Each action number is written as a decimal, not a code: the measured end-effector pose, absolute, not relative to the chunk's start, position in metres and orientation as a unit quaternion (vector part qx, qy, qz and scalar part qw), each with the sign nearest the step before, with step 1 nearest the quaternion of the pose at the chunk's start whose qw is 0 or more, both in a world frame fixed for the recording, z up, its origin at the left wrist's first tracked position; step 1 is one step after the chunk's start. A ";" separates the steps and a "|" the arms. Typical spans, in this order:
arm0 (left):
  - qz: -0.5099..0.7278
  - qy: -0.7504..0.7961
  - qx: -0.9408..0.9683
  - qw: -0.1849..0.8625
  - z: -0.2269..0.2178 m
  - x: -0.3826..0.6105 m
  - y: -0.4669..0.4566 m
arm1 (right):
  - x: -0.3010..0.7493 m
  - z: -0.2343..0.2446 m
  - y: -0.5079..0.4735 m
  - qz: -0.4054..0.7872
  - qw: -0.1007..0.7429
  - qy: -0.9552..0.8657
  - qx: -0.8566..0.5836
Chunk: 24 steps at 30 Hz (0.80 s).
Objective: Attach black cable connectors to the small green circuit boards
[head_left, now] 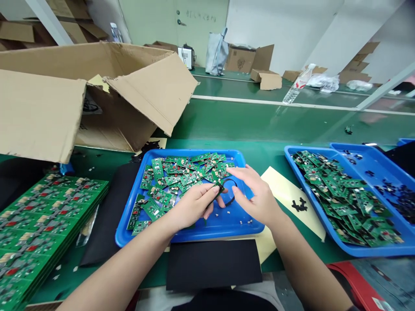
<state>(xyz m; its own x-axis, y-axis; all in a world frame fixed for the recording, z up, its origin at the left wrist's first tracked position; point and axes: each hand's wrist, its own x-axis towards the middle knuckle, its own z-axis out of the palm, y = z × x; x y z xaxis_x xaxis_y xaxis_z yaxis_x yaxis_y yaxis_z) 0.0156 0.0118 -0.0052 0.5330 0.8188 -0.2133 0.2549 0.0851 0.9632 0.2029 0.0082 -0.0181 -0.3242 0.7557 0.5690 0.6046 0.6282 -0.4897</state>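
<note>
Over the front of a blue tray (191, 236), my left hand (196, 202) is closed on a small green circuit board (219, 185), mostly hidden by the fingers. My right hand (256, 194) hovers just to its right, with thumb and fingers apart and nothing between them. Behind the fingertips, a thin black ring (236, 183) shows against the tray. Many loose green circuit boards (189, 179) lie heaped in the tray's left and back parts. A few tiny pale pieces (245, 222) are scattered on its floor at the right.
Unseparated board panels (48, 216) are stacked at left. A large open carton (136, 86) stands behind them. On the right, one blue tray (353, 252) holds more boards and another (372, 162) small black parts. Black bits (300, 204) rest on yellow paper (279, 183).
</note>
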 end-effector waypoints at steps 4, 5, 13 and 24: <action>0.227 0.418 0.656 0.586 -0.004 0.016 0.012 | 0.199 -0.020 0.007 0.165 0.413 -0.789 -0.424; 0.224 0.414 0.660 0.585 -0.004 0.016 0.011 | 0.199 -0.020 0.007 0.181 0.423 -0.779 -0.425; 0.200 0.408 0.697 0.554 -0.004 0.020 0.007 | 0.202 -0.016 0.002 0.320 0.464 -0.706 -0.428; 0.276 0.407 0.722 0.488 0.000 0.016 0.003 | 0.208 -0.009 0.002 0.350 0.410 -0.707 -0.458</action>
<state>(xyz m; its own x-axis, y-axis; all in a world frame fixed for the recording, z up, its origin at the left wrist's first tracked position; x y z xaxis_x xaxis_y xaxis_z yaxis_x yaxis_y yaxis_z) 0.0157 0.0033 0.0003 0.5174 0.8557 0.0009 0.3180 -0.1933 0.9282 0.2080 0.0018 -0.0095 -0.2444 0.9342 0.2599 0.3607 0.3364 -0.8699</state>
